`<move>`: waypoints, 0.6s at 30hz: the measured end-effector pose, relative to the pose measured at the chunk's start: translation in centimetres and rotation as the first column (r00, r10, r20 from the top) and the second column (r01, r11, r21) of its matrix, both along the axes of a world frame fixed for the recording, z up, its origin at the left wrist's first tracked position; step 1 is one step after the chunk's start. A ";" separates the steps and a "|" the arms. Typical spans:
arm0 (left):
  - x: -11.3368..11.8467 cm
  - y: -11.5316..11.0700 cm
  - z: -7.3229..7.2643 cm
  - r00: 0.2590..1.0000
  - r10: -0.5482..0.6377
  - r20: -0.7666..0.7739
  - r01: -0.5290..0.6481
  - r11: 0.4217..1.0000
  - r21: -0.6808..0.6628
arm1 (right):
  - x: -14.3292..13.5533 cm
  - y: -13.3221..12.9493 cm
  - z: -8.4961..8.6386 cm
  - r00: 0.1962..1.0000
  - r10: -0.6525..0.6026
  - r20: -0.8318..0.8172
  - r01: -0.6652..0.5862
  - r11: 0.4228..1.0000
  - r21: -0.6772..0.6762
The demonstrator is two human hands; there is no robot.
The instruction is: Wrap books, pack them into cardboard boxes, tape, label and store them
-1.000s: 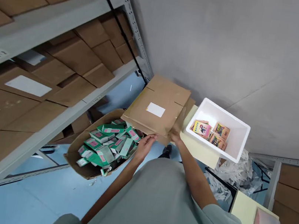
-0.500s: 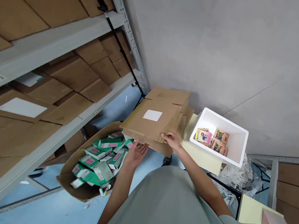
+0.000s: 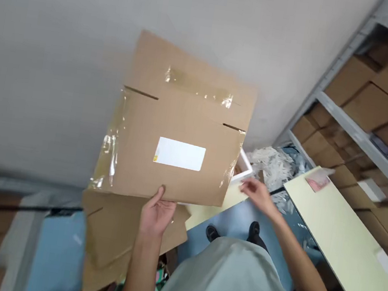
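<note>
A left hand is gripping the bottom edge of a flattened cardboard box, thumb in front, holding it up before a grey wall. The squarish brown board is showing two slits, a white rectangular label and shiny, wrinkled tape. The right hand is hovering beside a white tub, fingers loosely parted.

The cardboard box is brown; its label is white with a yellow corner; the tabletop is pale yellow; the floor is blue.
</note>
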State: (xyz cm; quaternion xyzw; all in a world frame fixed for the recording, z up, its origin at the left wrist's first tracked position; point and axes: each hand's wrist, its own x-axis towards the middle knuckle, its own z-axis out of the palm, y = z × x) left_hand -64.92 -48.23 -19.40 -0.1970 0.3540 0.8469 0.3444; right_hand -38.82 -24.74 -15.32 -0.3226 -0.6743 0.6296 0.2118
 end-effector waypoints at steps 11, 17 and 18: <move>23.2 25.3 5.0 0.596 -0.673 -0.438 0.545 0.739 -0.395 | 40.6 17.4 2.0 0.506 -0.847 -0.163 0.838 0.438 0.325; 34.9 34.7 4.6 0.269 -0.881 -0.390 0.714 0.454 -0.533 | 56.4 16.2 -4.7 0.264 -0.964 -0.012 0.947 0.257 0.193; 36.5 36.1 4.7 0.196 -0.902 -0.385 0.733 0.395 -0.553 | 58.4 15.9 -5.4 0.238 -0.971 -0.005 0.956 0.233 0.178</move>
